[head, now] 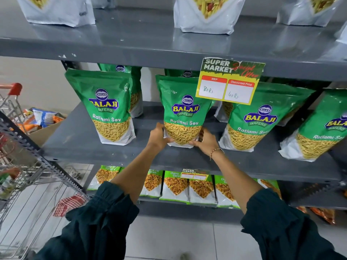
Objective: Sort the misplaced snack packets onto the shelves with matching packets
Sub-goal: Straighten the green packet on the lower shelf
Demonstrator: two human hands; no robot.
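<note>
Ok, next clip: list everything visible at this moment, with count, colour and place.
Ratlami Sev packets: at least seven, green and white, standing on the middle shelf; some hidden behind others
held Ratlami Sev packet: one, green and white, middle shelf centre, upright
white packets: at least three, white with a snack window, top shelf
Chana packets: a row of several, green and white, lower shelf
price tag: one, yellow and green, hanging from the top shelf edge
shelves: grey metal, three levels in view
shopping cart: one, wire with a red handle, left
cardboard box: one, brown, holding mixed packets, left
left hand: on the held packet's lower left
right hand: on its lower right, bracelet at the wrist
</note>
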